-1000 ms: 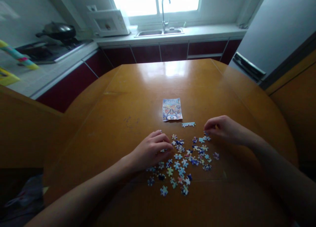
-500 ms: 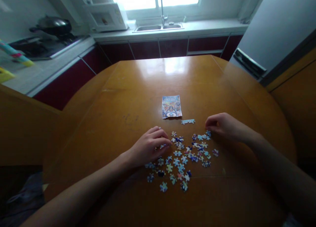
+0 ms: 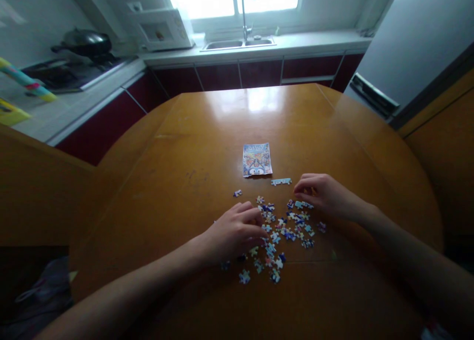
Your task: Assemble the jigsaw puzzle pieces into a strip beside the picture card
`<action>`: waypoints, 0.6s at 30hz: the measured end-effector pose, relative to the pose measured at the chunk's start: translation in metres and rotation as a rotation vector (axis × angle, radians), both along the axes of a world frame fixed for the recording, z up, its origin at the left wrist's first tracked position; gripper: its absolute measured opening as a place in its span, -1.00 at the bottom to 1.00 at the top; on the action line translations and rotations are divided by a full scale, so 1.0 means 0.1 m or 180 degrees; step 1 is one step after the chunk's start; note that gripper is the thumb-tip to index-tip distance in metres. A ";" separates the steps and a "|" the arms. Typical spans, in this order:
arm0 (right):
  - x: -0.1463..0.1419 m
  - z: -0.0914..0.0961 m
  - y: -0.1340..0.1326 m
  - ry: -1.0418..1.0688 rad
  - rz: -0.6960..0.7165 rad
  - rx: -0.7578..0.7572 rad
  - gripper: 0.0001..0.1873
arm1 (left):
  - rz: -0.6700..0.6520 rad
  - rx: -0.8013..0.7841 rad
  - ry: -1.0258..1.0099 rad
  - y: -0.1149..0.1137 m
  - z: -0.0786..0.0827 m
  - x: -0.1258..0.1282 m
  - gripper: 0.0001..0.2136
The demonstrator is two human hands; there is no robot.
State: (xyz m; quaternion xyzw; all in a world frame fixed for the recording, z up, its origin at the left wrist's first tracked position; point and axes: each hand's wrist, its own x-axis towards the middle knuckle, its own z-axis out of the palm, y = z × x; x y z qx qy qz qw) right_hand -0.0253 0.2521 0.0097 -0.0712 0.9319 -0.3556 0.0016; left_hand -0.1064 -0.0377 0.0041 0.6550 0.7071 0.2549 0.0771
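Many small jigsaw puzzle pieces (image 3: 289, 235) lie loosely spread on the wooden table in front of me, mostly blue, white and green. My left hand (image 3: 239, 231) rests over the left side of the pile, fingers bent and thumb apart, hiding several pieces beneath it. Above the pile's upper right edge, my right hand (image 3: 314, 192) hovers with curved fingers and a gap before the thumb; no piece shows in it. Just beyond it lies a joined strip of pieces (image 3: 281, 181). One separate piece (image 3: 237, 193) sits above my left hand.
A printed picture sheet (image 3: 257, 160) lies flat beyond the pieces. The large wooden table (image 3: 177, 147) has rounded ends. Behind it are a counter with a sink (image 3: 224, 45), a microwave (image 3: 165, 30), a pan (image 3: 87, 41) on the stove, and a fridge (image 3: 411, 49) at right.
My left hand has moved right and toward me, uncovering the separate piece above it. My right hand has shifted left, nearer the strip and the pile.
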 end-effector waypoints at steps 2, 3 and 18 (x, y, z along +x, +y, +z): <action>0.01 0.00 -0.04 0.0075 0.0196 0.0084 -0.89 | 0.0189 0.0065 -0.0036 -0.02 0.00 -0.07 -0.90; 0.02 0.00 -0.06 0.0086 0.0281 0.0147 -0.89 | 0.0322 0.0122 -0.0074 -0.03 0.01 -0.13 -0.90; 0.06 0.05 -0.06 -0.0312 0.0856 0.0113 -0.82 | 0.0769 0.0243 -0.0455 -0.20 0.10 -0.53 -0.89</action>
